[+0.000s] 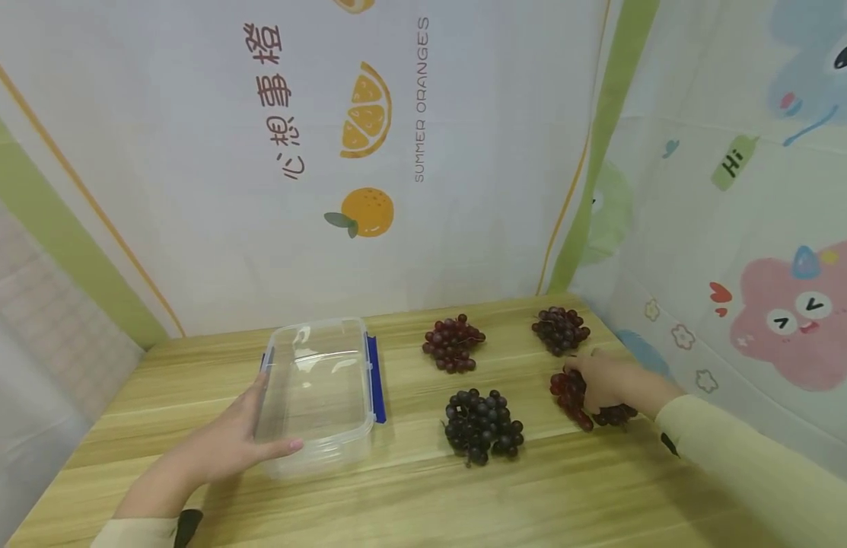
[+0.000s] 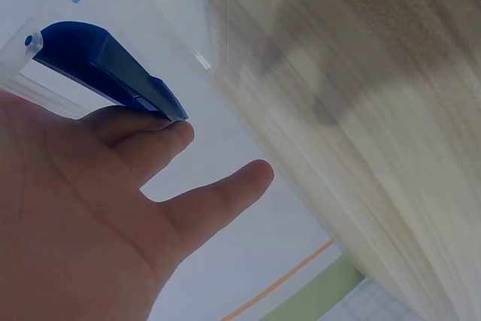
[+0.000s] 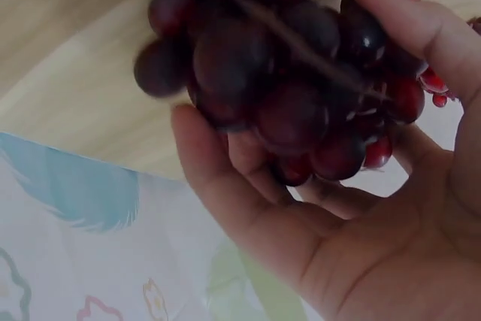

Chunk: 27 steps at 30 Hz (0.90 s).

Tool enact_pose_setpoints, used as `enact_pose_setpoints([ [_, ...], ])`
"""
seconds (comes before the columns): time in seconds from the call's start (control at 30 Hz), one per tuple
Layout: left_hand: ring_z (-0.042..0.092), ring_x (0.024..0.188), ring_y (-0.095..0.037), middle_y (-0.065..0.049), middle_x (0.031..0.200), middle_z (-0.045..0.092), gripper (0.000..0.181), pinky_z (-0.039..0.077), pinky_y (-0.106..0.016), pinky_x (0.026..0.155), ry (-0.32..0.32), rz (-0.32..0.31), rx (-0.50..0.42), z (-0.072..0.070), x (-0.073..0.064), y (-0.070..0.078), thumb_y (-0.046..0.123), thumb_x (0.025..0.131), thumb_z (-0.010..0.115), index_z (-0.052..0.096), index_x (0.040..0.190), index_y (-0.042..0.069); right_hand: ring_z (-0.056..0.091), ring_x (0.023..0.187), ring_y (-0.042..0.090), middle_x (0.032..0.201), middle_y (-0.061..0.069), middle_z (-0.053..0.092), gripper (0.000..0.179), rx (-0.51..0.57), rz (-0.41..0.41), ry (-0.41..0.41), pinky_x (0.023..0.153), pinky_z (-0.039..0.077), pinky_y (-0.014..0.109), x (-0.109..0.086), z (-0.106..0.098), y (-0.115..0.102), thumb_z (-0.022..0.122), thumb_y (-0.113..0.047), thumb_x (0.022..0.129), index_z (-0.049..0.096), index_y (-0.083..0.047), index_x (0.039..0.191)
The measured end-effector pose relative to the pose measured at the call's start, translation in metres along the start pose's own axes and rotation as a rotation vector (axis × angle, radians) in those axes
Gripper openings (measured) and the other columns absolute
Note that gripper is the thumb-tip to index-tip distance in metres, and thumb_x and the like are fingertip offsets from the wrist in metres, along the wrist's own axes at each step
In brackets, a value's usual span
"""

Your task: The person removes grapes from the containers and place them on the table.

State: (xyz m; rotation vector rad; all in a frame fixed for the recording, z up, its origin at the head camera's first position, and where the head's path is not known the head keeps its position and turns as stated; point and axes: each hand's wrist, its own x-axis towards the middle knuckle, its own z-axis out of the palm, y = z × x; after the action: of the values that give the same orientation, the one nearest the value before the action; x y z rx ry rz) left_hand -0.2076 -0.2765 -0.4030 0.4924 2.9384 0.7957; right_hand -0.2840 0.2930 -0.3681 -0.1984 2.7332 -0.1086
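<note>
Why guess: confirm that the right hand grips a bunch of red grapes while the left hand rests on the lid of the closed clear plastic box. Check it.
One thing is wrong: the clear plastic box with blue clasps is open and has no lid on it. The head view shows the left hand resting against its side wall. The rest stands: the right hand holds the bunch of red grapes in its grip.

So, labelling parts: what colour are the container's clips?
Blue clips, clearest in the left wrist view.
</note>
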Motion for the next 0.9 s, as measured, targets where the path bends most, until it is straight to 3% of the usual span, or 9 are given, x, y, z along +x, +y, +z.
enact_pose_setpoints([
  [0.1,0.017,0.15,-0.072,-0.049,0.167,0.006,0.136,0.027,-0.084,0.115,-0.002,0.001,0.008,-0.001,0.001,0.001,0.059,0.091,0.078,-0.012,0.164,-0.011,0.053,0.07,0.022,0.153,0.045,0.035,0.087,-0.002,0.015,0.008,0.055,0.039,0.031,0.003,0.006,0.0,0.077,0.003,0.083,0.042,-0.006,0.162],
  [0.3,0.016,0.152,-0.071,-0.046,0.168,0.004,0.138,0.025,-0.083,0.117,0.017,0.012,-0.011,-0.004,0.004,-0.003,0.056,0.089,0.081,-0.016,0.166,-0.005,0.055,0.069,0.022,0.151,0.043,0.034,0.086,0.042,0.007,-0.011,0.055,0.042,0.032,0.001,0.007,-0.001,0.078,0.001,0.083,0.044,-0.009,0.161],
  [0.57,0.018,0.15,-0.071,-0.044,0.17,0.003,0.137,0.026,-0.082,0.117,0.012,0.004,0.005,-0.008,0.011,-0.015,0.056,0.09,0.08,-0.019,0.167,0.001,0.07,0.103,0.037,0.163,0.05,0.02,0.073,-0.018,-0.052,-0.049,0.071,0.051,0.043,-0.003,-0.001,-0.002,0.073,-0.022,0.098,0.042,-0.011,0.164],
  [0.67,0.014,0.152,-0.07,-0.04,0.172,-0.002,0.137,0.023,-0.083,0.118,0.011,0.015,-0.025,-0.011,0.016,-0.015,0.054,0.09,0.081,-0.024,0.167,0.01,0.063,0.126,0.056,0.163,0.049,0.02,0.073,-0.039,-0.05,-0.039,0.086,0.057,0.058,-0.003,-0.003,-0.005,0.072,-0.036,0.101,0.043,-0.011,0.163],
  [0.73,0.011,0.154,-0.069,-0.037,0.174,-0.007,0.138,0.02,-0.083,0.119,0.007,0.018,-0.052,-0.012,0.02,-0.014,0.053,0.09,0.081,-0.027,0.167,0.017,0.051,0.135,0.065,0.163,0.049,0.021,0.077,-0.049,-0.04,-0.023,0.098,0.054,0.071,-0.003,-0.002,-0.008,0.07,-0.048,0.101,0.043,-0.01,0.163],
  [0.8,0.008,0.155,-0.068,-0.035,0.174,-0.01,0.138,0.017,-0.083,0.12,-0.007,0.011,-0.072,-0.014,0.024,-0.013,0.053,0.091,0.081,-0.029,0.166,0.018,0.045,0.137,0.07,0.163,0.049,0.023,0.084,-0.068,-0.024,-0.002,0.102,0.048,0.078,-0.003,0.0,-0.01,0.065,-0.061,0.1,0.045,-0.009,0.162],
  [0.9,0.007,0.155,-0.068,-0.038,0.173,-0.011,0.138,0.016,-0.082,0.121,-0.032,-0.016,-0.073,-0.015,0.027,-0.01,0.056,0.091,0.079,-0.028,0.166,0.011,0.044,0.137,0.07,0.162,0.05,0.024,0.09,-0.077,0.004,0.033,0.102,0.049,0.077,0.0,0.005,-0.014,0.061,-0.068,0.099,0.045,-0.005,0.161],
])
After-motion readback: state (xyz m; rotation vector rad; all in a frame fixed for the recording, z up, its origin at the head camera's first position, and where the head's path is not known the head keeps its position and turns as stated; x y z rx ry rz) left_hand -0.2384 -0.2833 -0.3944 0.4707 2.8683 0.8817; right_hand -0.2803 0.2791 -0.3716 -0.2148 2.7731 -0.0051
